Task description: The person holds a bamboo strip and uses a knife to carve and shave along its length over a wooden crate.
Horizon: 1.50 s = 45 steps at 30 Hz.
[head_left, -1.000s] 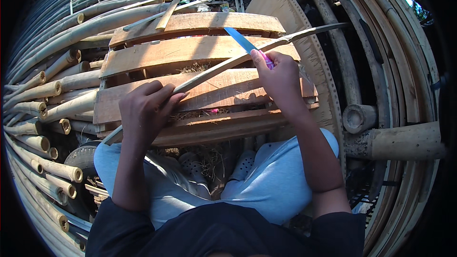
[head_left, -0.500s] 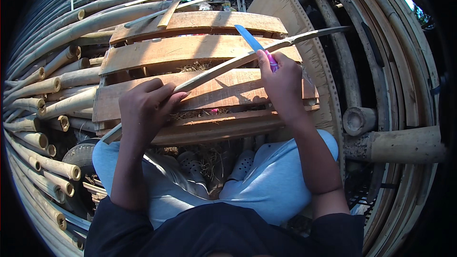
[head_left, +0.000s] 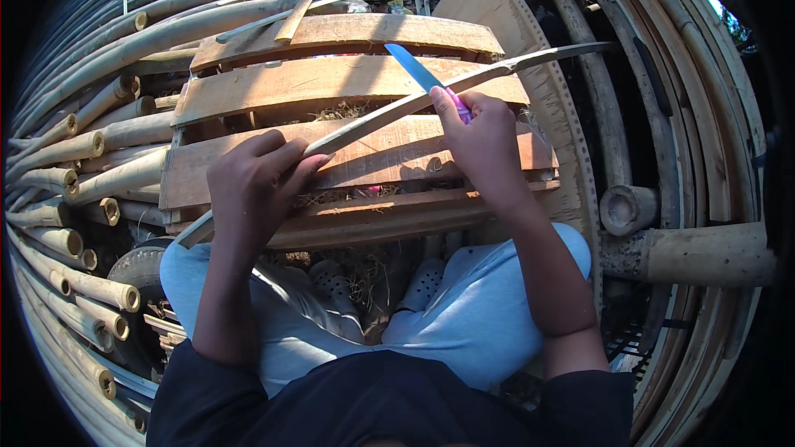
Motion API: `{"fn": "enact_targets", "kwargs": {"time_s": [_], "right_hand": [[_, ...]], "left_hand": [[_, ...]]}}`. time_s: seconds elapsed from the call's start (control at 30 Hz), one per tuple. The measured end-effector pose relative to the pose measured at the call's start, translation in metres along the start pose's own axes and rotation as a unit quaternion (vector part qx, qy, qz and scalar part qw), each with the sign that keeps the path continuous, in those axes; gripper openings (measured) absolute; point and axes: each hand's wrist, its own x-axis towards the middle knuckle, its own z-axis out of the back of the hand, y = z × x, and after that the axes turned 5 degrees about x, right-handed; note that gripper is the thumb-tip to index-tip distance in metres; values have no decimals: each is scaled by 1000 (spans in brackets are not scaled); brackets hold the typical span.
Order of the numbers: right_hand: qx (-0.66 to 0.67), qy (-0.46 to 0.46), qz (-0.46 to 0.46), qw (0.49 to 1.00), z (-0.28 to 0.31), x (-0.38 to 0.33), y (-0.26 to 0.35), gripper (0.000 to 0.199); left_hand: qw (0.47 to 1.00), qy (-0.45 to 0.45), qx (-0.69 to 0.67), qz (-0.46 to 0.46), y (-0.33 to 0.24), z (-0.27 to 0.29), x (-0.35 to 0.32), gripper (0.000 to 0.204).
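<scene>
A long bamboo strip [head_left: 377,120] slants above a slatted wooden bench, its far end reaching right past the bench and its near end passing under my left forearm to my knee. My left hand [head_left: 258,178] is closed around the strip, left of the bench's middle. My right hand [head_left: 483,136] grips the pink-purple handle of a knife [head_left: 412,66], thumb pressed near the strip. The bluish blade points up and left and crosses the strip around its middle; the exact contact of the edge is hard to see.
The slatted wooden bench [head_left: 348,87] stands before my knees. Bamboo poles [head_left: 116,174] are stacked at left. A thin plywood sheet [head_left: 571,157] leans at right, beside a thick bamboo pole [head_left: 704,254] and long curved slats [head_left: 712,99]. Loose strips [head_left: 305,4] lie across the bench's far edge.
My right hand has slid the knife a short way left along the strip, toward my left hand. The left hand stays in place on the strip.
</scene>
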Motion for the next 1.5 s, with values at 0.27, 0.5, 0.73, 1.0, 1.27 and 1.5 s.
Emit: {"fn": "enact_targets", "kwargs": {"time_s": [0.27,0.5,0.73,1.0,1.27,1.5], "right_hand": [[-19,-20,-6,1000,4,-1,4,45],[-4,-44,80,996,-5,-13,5,46],[3,-28,38,999,-8,-14,8,45],[-5,8,-1,1000,-4,-8,8,47],[4,13,-19,1000,-3,-7,14,47],[21,-25,39,999,-10,-10,10,48]], "left_hand": [[1000,7,-20,1,1,-1,2,20],[1000,5,-18,3,-3,-1,3,20],[1000,9,-15,4,-1,0,3,19],[999,20,-19,16,-2,1,3,22],[1000,18,-20,13,-1,2,3,21],[1000,12,-13,15,-1,-1,2,20]]}}
